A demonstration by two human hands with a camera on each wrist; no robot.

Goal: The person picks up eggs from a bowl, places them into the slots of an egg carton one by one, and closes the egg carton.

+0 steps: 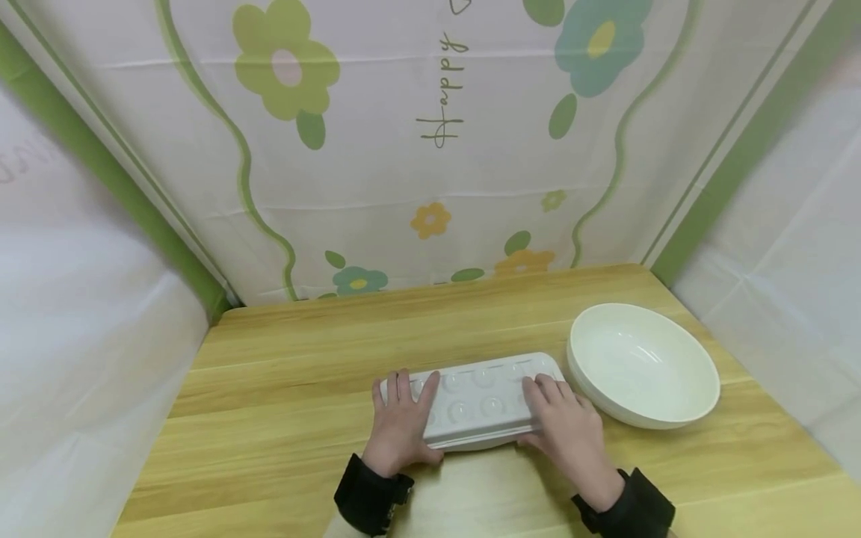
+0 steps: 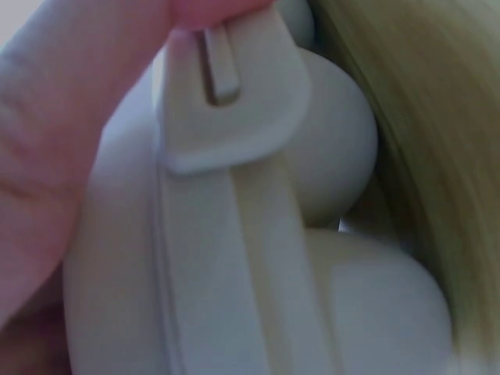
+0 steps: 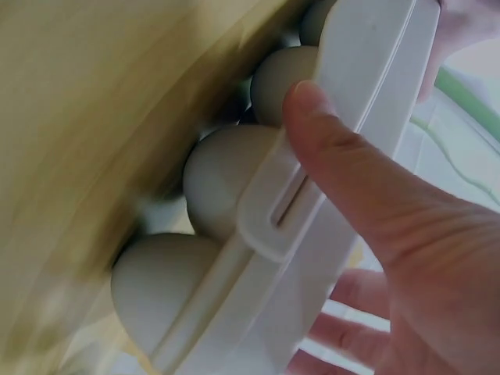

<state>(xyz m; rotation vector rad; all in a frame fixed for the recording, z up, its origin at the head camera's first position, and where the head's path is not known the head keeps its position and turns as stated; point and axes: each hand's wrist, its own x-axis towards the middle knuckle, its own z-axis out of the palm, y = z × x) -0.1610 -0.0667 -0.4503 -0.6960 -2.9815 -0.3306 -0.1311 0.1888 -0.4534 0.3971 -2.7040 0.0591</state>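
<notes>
A white lidded ice ball tray [image 1: 480, 426] lies on the wooden table, with round dimples across its lid. My left hand [image 1: 395, 430] grips its left end, fingers over the lid and thumb at the near edge. At the opposite end my right hand [image 1: 570, 430] holds it the same way. In the left wrist view, a fingertip touches the top of a side clasp [image 2: 234, 117]. Seen from the right wrist, the thumb [image 3: 344, 156] lies across another clasp [image 3: 262, 211]. Rounded cups [image 3: 230, 176] bulge below the tray's rim. Some fingertips are hidden.
A large white bowl [image 1: 642, 366] stands right of the tray, close to the right hand. The wooden table [image 1: 289, 373] ends at a flowered cloth backdrop [image 1: 377, 172], and pale cloth walls hang on both sides.
</notes>
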